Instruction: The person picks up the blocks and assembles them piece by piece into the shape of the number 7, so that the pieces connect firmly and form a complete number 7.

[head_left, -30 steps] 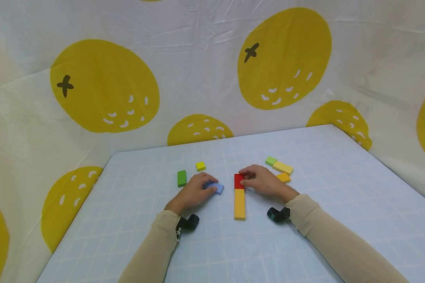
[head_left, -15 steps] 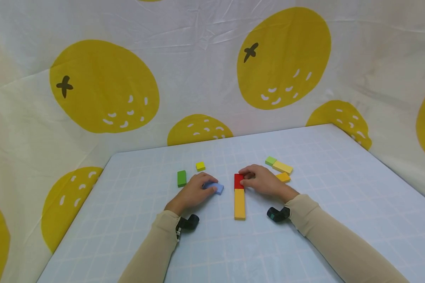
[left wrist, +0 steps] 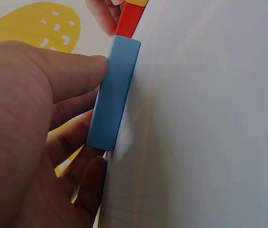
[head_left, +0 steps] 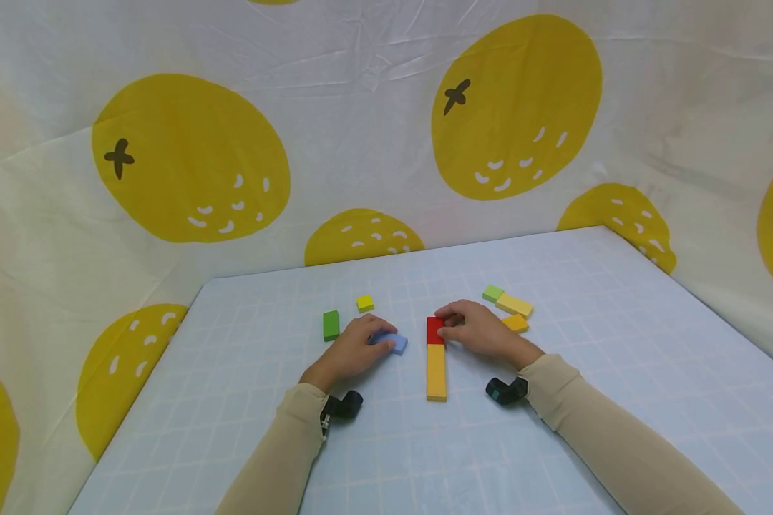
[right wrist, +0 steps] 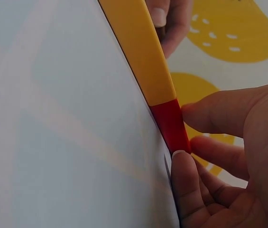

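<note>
My left hand (head_left: pixel 356 346) holds a blue rectangular block (head_left: pixel 399 345) on the table, thumb on its near side and fingers behind. In the left wrist view the whole long face of the blue block (left wrist: pixel 114 95) shows between thumb and fingers. To the right, my right hand (head_left: pixel 479 327) pinches a small red block (head_left: pixel 434 330) at its right side and far end. End to end with the red block lies a long orange-yellow block (head_left: pixel 436 373), pointing toward me. The right wrist view shows thumb and fingertips against the red block (right wrist: pixel 170 124).
Beyond the left hand lie a green block (head_left: pixel 331 325) and a small yellow block (head_left: pixel 364 303). Past the right hand are a light green block (head_left: pixel 492 293), a pale yellow block (head_left: pixel 514 305) and an orange block (head_left: pixel 517 324). A fruit-print curtain (head_left: pixel 361 143) hangs behind the table.
</note>
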The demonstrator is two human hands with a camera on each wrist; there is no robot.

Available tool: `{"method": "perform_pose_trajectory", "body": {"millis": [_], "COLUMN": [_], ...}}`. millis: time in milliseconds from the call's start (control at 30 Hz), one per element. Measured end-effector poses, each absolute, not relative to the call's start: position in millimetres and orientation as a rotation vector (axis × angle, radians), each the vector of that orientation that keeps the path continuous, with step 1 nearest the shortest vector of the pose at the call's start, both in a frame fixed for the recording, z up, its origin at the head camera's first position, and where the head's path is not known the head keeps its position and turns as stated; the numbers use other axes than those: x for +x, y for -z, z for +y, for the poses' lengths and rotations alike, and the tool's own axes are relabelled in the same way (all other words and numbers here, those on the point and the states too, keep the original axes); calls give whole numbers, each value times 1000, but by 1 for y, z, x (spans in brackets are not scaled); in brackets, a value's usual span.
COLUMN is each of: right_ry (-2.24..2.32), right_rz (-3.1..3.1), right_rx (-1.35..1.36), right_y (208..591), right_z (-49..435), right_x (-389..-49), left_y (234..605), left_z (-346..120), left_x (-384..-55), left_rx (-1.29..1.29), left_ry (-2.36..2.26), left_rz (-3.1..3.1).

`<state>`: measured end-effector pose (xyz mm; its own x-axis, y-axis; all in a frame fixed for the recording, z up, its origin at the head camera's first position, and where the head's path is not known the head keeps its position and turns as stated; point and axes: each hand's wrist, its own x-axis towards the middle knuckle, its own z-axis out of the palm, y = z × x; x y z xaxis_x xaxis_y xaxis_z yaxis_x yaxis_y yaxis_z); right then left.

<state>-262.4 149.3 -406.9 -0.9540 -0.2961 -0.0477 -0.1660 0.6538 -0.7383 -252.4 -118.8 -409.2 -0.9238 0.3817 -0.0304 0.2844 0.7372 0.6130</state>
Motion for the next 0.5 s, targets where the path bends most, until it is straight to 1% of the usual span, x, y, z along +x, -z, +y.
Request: {"method": "perform_pose_trajectory", "body": {"millis": [500], "right_ry": [1187], "right_rz": [2708], "right_rx": [-393], "right_y": [407], "right_z": [150], "right_x": [-262], "left_y": [409], "left_z": [-119], "left_x": [-252], "left_rx": [545], "left_ry": [-944], "left_rz": [2783]}}
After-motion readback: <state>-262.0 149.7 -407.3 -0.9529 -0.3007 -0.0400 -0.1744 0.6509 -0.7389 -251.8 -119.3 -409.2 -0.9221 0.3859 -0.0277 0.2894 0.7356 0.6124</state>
